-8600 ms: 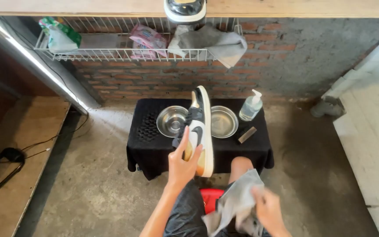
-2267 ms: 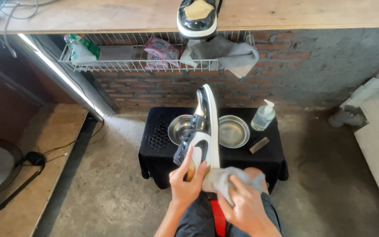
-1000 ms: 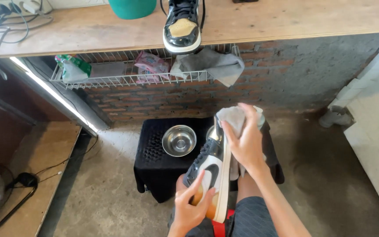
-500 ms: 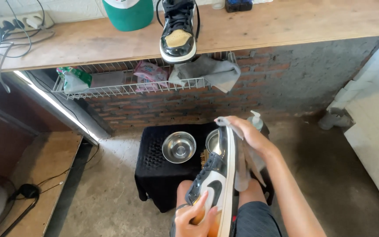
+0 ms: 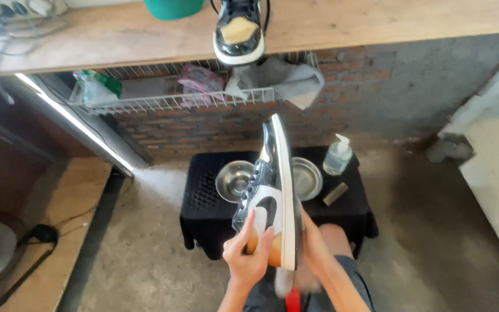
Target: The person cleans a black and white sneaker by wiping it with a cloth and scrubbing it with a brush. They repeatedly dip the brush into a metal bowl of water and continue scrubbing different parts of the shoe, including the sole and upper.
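Black crate table (image 5: 203,199) w/ two steel bowls (image 5: 233,179) & pump bottle (image 5: 338,156). Sneaker (image 5: 272,196) held upright above it, toe up. Left hand (image 5: 249,254) grips heel; right hand (image 5: 313,254) behind sole, blurred, grip can't tell.

Bare forearms, no sleeves; dark grey shorts (image 5: 353,277).

Left hand (image 5: 249,260) gripping a sneaker (image 5: 272,196) by the heel, sole turned right, toe up. Right hand (image 5: 313,254) behind it, mostly hidden. Below: black stool (image 5: 203,202) bearing two metal bowls (image 5: 232,180) and a pump bottle (image 5: 338,156).
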